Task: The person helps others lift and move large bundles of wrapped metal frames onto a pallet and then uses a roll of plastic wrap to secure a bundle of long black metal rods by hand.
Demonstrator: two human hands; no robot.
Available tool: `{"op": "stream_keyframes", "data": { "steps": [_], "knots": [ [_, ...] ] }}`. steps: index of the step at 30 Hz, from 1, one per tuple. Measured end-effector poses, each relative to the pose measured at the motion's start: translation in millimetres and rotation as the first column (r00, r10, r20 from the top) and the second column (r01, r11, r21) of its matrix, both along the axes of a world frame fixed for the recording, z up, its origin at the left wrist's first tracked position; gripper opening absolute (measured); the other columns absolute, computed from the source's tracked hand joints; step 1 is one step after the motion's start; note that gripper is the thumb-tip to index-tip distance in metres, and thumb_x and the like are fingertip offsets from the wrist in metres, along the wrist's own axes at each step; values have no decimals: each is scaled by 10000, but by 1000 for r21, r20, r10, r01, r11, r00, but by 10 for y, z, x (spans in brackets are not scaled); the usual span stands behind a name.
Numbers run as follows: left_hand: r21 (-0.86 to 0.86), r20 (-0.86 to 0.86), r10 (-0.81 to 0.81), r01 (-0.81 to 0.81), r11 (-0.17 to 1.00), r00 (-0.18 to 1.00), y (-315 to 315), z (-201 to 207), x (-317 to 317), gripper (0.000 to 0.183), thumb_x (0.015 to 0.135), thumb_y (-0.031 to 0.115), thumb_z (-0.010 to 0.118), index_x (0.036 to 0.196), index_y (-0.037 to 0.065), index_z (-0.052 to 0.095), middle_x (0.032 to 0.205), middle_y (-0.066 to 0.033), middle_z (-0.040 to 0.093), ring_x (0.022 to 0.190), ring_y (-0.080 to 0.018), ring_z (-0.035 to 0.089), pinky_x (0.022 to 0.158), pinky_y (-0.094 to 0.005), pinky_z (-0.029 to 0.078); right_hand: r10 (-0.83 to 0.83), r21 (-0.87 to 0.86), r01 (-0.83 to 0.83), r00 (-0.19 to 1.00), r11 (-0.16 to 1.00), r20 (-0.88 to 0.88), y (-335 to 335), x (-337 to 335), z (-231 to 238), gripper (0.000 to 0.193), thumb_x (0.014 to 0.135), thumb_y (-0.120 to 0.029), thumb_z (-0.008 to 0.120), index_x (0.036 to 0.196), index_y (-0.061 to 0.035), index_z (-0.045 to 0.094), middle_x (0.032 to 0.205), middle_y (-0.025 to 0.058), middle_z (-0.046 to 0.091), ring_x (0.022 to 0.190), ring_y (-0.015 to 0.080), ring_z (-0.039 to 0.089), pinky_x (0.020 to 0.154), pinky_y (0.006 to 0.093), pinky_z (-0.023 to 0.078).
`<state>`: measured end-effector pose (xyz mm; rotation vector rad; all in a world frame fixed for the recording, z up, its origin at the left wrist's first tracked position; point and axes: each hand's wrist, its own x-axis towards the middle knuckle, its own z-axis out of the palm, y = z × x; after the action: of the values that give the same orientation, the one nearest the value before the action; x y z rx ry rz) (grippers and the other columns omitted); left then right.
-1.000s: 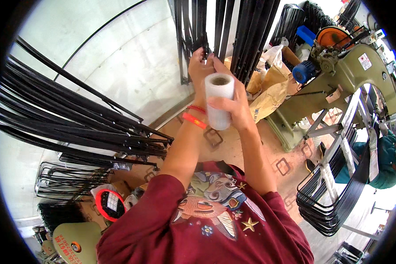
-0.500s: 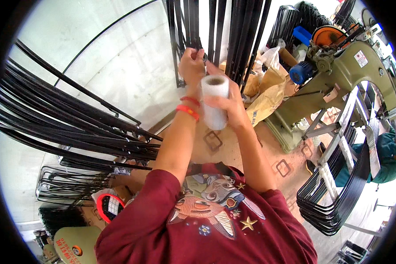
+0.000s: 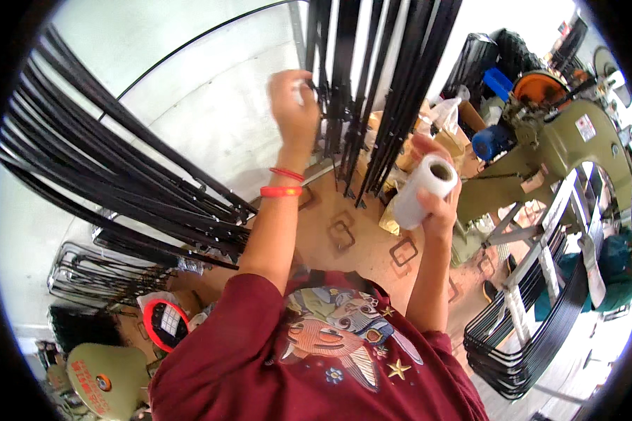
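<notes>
My right hand (image 3: 439, 203) is closed around a roll of clear plastic film (image 3: 409, 202), held tilted with its hollow core end facing up. It is apart from the black tubes, to their right. My left hand (image 3: 291, 105) is raised beside the left edge of a bundle of upright black metal tubes (image 3: 344, 77). Its fingers are curved but smeared by motion, so whether they grip anything does not show. Red bands circle my left wrist.
On the left, a stack of long black tubes (image 3: 119, 168) slants toward me. An olive-green machine (image 3: 569, 140) stands at right, near a rack of bent black frames (image 3: 534, 351). A red-rimmed round object (image 3: 165, 326) lies lower left. Bags and cartons (image 3: 453, 119) sit behind the roll.
My right hand has carried the film roll right and toward me, away from the tubes. My left hand has separated from the right and moved slightly left. The view has shifted.
</notes>
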<state>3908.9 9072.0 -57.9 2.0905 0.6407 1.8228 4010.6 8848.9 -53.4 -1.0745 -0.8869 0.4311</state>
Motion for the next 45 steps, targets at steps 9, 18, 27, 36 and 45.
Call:
{"op": "stream_keyframes", "data": {
  "steps": [9, 18, 27, 36, 45],
  "knots": [
    [-400, 23, -64, 68, 914, 998, 16, -387, 215, 902, 593, 158, 773, 1231, -78, 181, 1152, -218, 330, 976, -241, 459, 807, -290, 421, 337, -109, -385, 890, 917, -307, 843, -596, 14, 853, 583, -266, 588, 1326, -3, 262, 1029, 81, 485, 888, 177, 471, 811, 259, 379],
    [-513, -72, -194, 130, 848, 978, 328, -338, 228, 549, 636, 333, 720, 973, -5, 450, 859, -154, 585, 769, -295, 588, 682, -377, 456, 299, 6, -317, 888, 948, -349, 776, -496, -117, 736, 562, -266, 645, 1202, 17, 418, 989, 108, 515, 866, 195, 515, 770, 282, 422],
    [-463, 569, -566, 801, 379, 596, 736, 88, 207, 728, 873, 577, 163, 1242, -6, 395, 1245, -127, 433, 1136, -193, 414, 962, -289, 310, -214, -79, 247, 933, 966, 290, 306, -233, 15, 492, 519, -359, 688, 840, -10, 556, 1312, 210, 208, 1187, 273, 296, 925, 387, 288],
    [-527, 562, -766, 849, -42, 311, 230, 179, 471, 335, 891, 196, 431, 1179, 24, 444, 1038, -118, 571, 870, -193, 586, 771, -318, 497, -30, -33, 39, 968, 999, 247, 847, -8, -113, 470, 490, -274, 727, 825, -27, 509, 946, 102, 390, 881, 237, 429, 797, 326, 346],
    [-687, 388, -628, 666, 291, 675, -98, 281, 60, 480, 922, 404, 305, 1209, 37, 419, 1098, -72, 532, 1052, -167, 479, 937, -303, 342, 86, -42, -84, 996, 996, 36, 612, 8, -74, 567, 490, -336, 733, 904, -19, 513, 1083, 140, 389, 1012, 242, 399, 868, 333, 324]
  ]
}}
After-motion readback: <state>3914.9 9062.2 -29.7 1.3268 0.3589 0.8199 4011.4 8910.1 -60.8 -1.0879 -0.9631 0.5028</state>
